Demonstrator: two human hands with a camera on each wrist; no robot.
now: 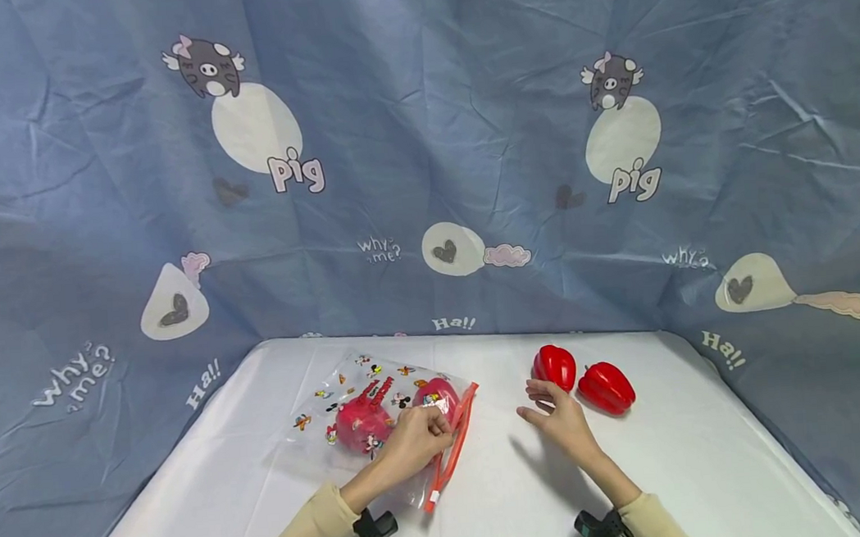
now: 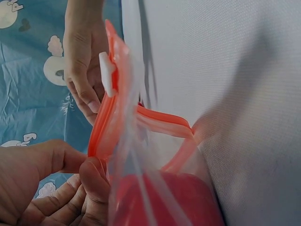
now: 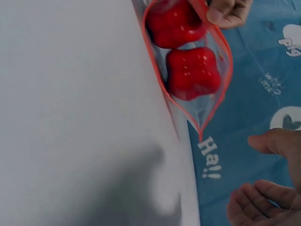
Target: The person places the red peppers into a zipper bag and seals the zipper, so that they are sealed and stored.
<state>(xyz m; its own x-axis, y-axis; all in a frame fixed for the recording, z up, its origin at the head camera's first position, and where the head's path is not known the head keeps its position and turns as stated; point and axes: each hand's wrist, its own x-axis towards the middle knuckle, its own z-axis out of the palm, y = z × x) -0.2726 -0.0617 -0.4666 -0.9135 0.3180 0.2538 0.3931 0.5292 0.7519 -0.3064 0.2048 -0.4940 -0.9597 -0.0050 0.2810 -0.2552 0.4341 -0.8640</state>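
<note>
I judge I'm mid-bagging: my left hand (image 1: 413,442) pinches the clear plastic, orange-zipped bag (image 1: 451,463) by its rim, two glossy red bell peppers (image 3: 193,74) inside. My empty right hand (image 1: 562,421), fingers relaxed, probably next needs a loose glossy red bell pepper (image 1: 606,388) right of the bag.

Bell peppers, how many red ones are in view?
4: one red pepper and a second pepper inside the clear bag, a third pepper and a fourth pepper on the white table near the right hand. The bag could hide more.
</note>
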